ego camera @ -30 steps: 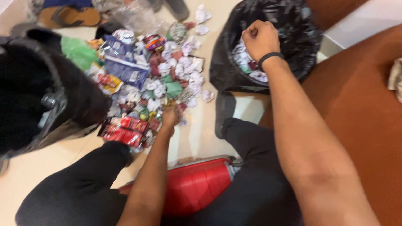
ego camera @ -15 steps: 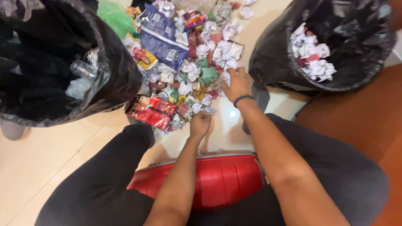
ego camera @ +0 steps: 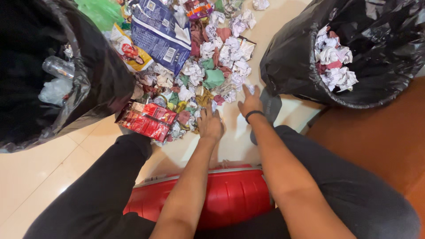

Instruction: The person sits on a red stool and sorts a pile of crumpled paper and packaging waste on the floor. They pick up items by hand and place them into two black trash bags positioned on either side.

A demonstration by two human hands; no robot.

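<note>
Crumpled paper balls and torn snack wrappers (ego camera: 208, 66), white, pink, green and foil, lie in a loose heap on the pale tiled floor (ego camera: 35, 177), at twelve o'clock from the person's knees.

At nine o'clock from that heap stands a black plastic rubbish bag (ego camera: 97, 75), its mouth open. Inside it show a clear plastic bottle (ego camera: 58, 67) and a scrap of pale film, so some plastic has gone in, though the bag looks far from full. Just beside its lower edge, at the heap's seven o'clock, lies a flat red foil packet (ego camera: 146, 120); a large dark blue foil bag (ego camera: 160, 33) rests at the heap's eleven o'clock.

The left hand (ego camera: 210, 126) lies palm down on the near fringe of the heap, at its six o'clock, fingers pressed among the scraps; whether this grip is closed on anything I cannot tell. The right hand (ego camera: 250, 102), with a black band at the wrist, is just beside it at five o'clock, fingers spread apart and flat, holding nothing.

At three o'clock sits a second black plastic bag (ego camera: 292, 66) holding a mound of white and pink crumpled paper (ego camera: 334, 62).

As I judge it, the sorting is partly done: both bags hold some pieces, yet most of the heap remains on the floor.

A red plastic stool (ego camera: 208, 194) shows between the legs at six o'clock.
</note>
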